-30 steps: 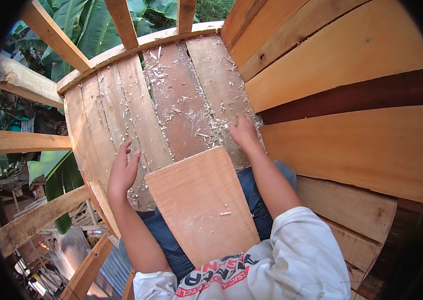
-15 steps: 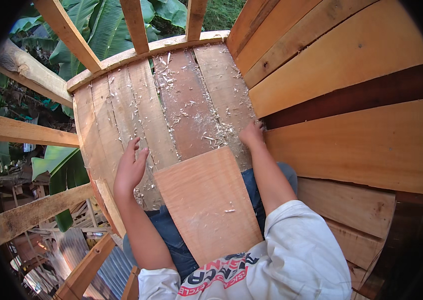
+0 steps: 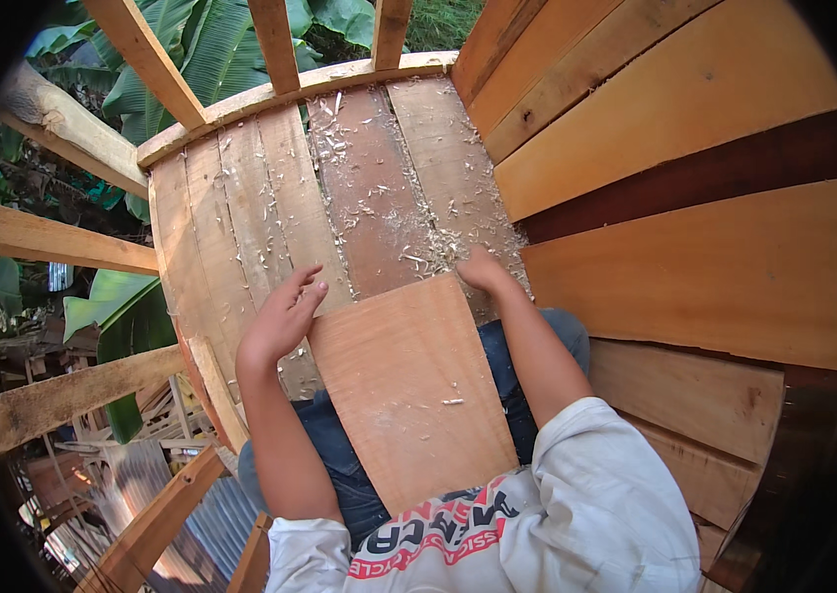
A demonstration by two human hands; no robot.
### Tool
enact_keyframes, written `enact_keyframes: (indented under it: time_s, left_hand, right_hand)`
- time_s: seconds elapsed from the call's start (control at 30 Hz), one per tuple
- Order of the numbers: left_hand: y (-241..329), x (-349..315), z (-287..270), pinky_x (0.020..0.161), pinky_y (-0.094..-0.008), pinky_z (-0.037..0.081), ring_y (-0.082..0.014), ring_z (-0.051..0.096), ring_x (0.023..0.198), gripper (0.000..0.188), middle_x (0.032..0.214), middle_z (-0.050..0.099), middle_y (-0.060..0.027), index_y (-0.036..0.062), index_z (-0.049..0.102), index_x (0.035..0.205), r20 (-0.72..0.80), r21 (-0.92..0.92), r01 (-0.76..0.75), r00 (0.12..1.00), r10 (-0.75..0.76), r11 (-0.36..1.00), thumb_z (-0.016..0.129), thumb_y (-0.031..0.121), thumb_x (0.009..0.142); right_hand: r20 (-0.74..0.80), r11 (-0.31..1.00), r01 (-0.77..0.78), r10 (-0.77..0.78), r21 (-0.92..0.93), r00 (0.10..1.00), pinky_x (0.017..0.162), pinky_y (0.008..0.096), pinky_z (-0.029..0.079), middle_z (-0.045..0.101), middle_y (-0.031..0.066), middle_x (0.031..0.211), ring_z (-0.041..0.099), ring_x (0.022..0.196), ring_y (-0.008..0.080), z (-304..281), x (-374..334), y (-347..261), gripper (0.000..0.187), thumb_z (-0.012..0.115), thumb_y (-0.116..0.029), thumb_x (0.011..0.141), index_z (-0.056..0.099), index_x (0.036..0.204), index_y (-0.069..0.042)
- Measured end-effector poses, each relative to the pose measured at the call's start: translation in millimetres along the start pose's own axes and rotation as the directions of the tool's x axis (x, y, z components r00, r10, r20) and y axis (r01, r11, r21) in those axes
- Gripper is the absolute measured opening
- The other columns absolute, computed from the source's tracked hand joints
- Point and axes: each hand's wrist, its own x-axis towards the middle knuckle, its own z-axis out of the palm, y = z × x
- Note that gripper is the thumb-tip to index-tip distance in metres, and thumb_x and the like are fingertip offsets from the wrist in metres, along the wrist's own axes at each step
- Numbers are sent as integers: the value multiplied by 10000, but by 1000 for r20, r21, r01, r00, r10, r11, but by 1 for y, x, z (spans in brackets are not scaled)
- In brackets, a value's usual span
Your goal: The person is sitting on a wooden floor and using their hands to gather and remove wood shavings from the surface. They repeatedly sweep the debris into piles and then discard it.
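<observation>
A flat rectangular wooden board [image 3: 413, 385] lies across my lap, its far end resting over the plank floor. My left hand [image 3: 286, 314] is beside the board's far left corner, fingers stretched out and nothing in it. Close to the far right corner is my right hand [image 3: 481, 270], its fingers curled closed; whatever they may hold is hidden. Curly wood shavings [image 3: 435, 252] lie heaped on the planks just beyond that hand. A few small shavings [image 3: 452, 402] rest on the board itself.
The plank floor [image 3: 369, 198] is strewn with shavings and has narrow gaps. A wall of wide boards [image 3: 695, 267] rises on the right. Wooden posts [image 3: 62, 235] and a curved rail [image 3: 290, 97] edge the left and far sides, with banana leaves [image 3: 211, 69] outside.
My left hand has moved right, close to the board's far left corner. My right hand has come left from the wall side toward the board's far right corner.
</observation>
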Motion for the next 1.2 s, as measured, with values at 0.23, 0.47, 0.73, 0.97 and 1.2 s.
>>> enact_keyframes:
  time_s: [0.23, 0.47, 0.73, 0.97, 1.2]
  left_hand:
    - [37, -16, 5, 892, -380, 511, -345, 681, 1011, 367, 1102, 708, -201, 39, 659, 1240, 287, 74, -65, 957, 41, 995, 543, 275, 984]
    - [30, -15, 4, 860, -398, 515, -370, 676, 1000, 355, 1095, 701, -210, 38, 662, 1228, 257, 45, -46, 966, 33, 998, 557, 263, 974]
    - [28, -10, 4, 890, -414, 507, -397, 657, 1019, 356, 1115, 689, -218, 25, 664, 1213, 245, -21, -30, 969, 35, 999, 558, 254, 962]
    - [26, -8, 3, 910, -437, 498, -407, 641, 1028, 355, 1113, 685, -219, 13, 671, 1190, 228, -1, -96, 969, 94, 995, 546, 254, 960]
    - [20, -4, -6, 939, -413, 487, -394, 640, 1056, 394, 1123, 673, -244, 10, 620, 1252, 314, -133, -18, 948, 59, 991, 517, 289, 994]
  right_hand:
    - [9, 917, 68, -70, -393, 998, 920, 479, 509, 677, 240, 1135, 654, 1068, 382, 2, 9, 9, 315, 582, -205, 847, 692, 1069, -10]
    - [-142, 943, 315, -298, 111, 944, 830, 450, 537, 705, 211, 914, 686, 931, 364, -7, 13, -33, 222, 603, -211, 839, 704, 946, -45]
    - [74, 830, 511, -508, -223, 858, 753, 454, 524, 692, 181, 852, 664, 846, 374, 6, 8, -50, 172, 626, -180, 768, 670, 849, -34]
    - [519, 832, 553, -450, -53, 727, 767, 420, 543, 716, 166, 849, 687, 816, 337, 1, 15, -62, 227, 639, -205, 752, 728, 883, -42]
    - [160, 552, 823, -807, -133, 568, 748, 419, 551, 713, 169, 825, 691, 797, 326, -1, 82, -150, 208, 645, -178, 749, 737, 878, -44]
